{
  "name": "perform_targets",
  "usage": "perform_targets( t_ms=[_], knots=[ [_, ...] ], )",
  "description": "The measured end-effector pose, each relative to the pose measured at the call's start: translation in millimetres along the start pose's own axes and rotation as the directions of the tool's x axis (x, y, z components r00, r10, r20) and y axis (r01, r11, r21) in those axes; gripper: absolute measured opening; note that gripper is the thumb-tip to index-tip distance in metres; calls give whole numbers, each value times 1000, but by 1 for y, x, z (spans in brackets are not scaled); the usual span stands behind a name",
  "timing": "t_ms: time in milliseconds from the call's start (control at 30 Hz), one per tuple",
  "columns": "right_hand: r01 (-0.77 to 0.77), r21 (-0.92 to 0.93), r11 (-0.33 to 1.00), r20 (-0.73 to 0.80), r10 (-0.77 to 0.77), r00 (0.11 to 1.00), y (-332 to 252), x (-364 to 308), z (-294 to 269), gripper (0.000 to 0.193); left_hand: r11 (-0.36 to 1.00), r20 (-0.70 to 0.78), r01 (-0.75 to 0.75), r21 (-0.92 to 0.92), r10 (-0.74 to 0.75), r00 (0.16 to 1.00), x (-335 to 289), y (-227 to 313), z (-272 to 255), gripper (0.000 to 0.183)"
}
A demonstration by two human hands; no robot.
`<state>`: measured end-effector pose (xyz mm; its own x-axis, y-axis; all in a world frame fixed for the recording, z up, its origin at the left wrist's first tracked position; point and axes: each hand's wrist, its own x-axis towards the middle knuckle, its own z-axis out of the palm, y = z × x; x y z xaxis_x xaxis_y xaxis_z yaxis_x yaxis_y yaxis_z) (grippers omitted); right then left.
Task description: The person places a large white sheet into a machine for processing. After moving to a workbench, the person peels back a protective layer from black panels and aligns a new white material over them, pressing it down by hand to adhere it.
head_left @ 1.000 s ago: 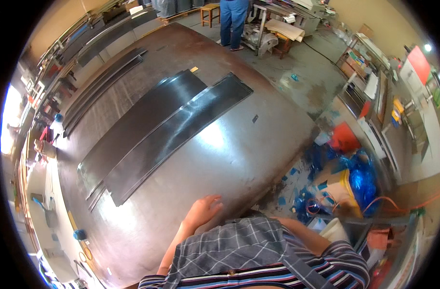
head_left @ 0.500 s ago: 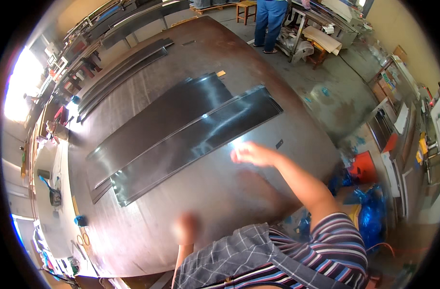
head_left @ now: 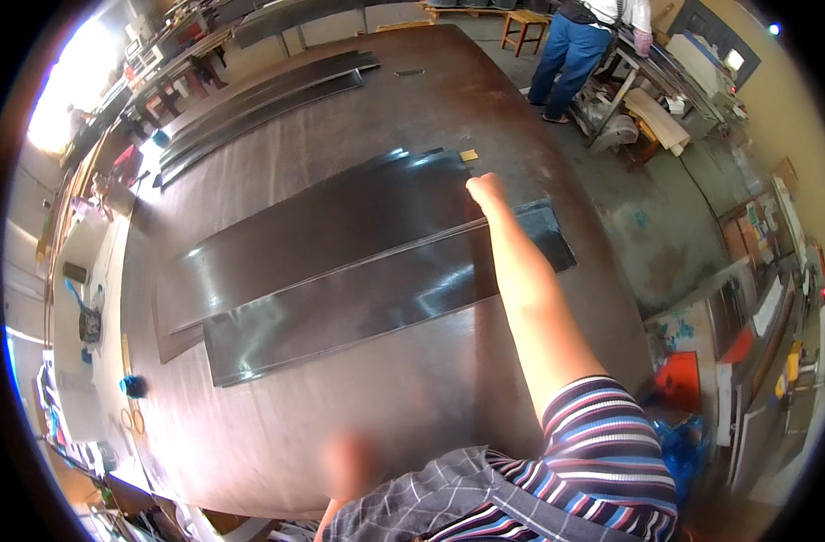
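Observation:
Two overlapping stacks of long, dark, glossy sheets lie on a large metal-topped table (head_left: 394,361). My right arm stretches across the near stack (head_left: 358,303). At its end my right hand (head_left: 486,191) is closed at the right edge of the far stack (head_left: 340,212); whether the sheet edge is between its fingers cannot be made out. A small yellow piece (head_left: 469,155) lies just beyond that hand. My left hand (head_left: 351,465) is low over the table's near side, blurred, its fingers unreadable.
Long dark strips (head_left: 259,113) lie along the table's far left. Scissors (head_left: 132,420) and a blue roll (head_left: 132,387) are by the left edge. Another person (head_left: 566,54) stands beyond the far right corner, near a wooden stool (head_left: 524,32). Boards and an orange-red object (head_left: 677,381) are at right.
My right hand has moved away from me, from the bare metal in front of the near stack to the far stack's right edge, and its fingers have closed. The whole view has shifted.

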<state>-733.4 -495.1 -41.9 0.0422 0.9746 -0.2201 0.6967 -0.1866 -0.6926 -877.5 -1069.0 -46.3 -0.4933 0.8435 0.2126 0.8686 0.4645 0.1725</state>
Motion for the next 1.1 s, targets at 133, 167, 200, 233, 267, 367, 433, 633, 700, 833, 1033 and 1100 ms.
perform_targets(
  t_ms=[133,167,200,233,267,367,433,633,700,833,1033,1100],
  knots=[
    [132,550,825,112,-230,967,8,-4,0,23,997,30,-12,-80,14,999,-1,-1,1,31],
    [169,615,770,153,-327,933,6,-13,-3,20,994,41,-31,-108,35,999,-4,-4,2,31],
    [268,510,818,50,-339,940,0,-23,-6,17,990,51,-42,-135,49,998,-9,-7,1,31],
    [356,392,848,-37,-372,928,-10,-37,-10,15,982,85,-1,-190,18,996,-9,-6,-2,30],
    [463,208,861,-12,-472,882,-18,-48,-26,13,969,118,42,-244,-14,993,-5,-5,-4,30],
    [751,53,659,-147,-738,658,-68,-128,-77,11,956,198,188,-225,-144,970,19,3,-15,30],
    [866,21,499,-345,-809,475,-93,-183,-97,17,796,308,463,-390,-361,880,41,5,-11,30],
    [967,206,152,-357,-908,219,-107,-314,-173,8,-231,498,442,-867,-332,802,126,-17,-22,34],
    [855,433,286,-374,-806,459,-76,-327,-195,7,-603,497,264,-753,-260,828,146,-34,-24,49],
    [398,827,398,-297,-293,909,41,-297,-202,17,-791,486,-19,-611,-394,780,134,-83,-26,48],
    [-246,539,806,223,145,964,172,-348,-145,29,-742,493,56,-668,-385,780,-19,-210,13,26],
    [-218,480,850,344,47,938,226,-356,-112,15,-692,592,154,-705,-455,665,-52,-232,28,19]
  ],
)
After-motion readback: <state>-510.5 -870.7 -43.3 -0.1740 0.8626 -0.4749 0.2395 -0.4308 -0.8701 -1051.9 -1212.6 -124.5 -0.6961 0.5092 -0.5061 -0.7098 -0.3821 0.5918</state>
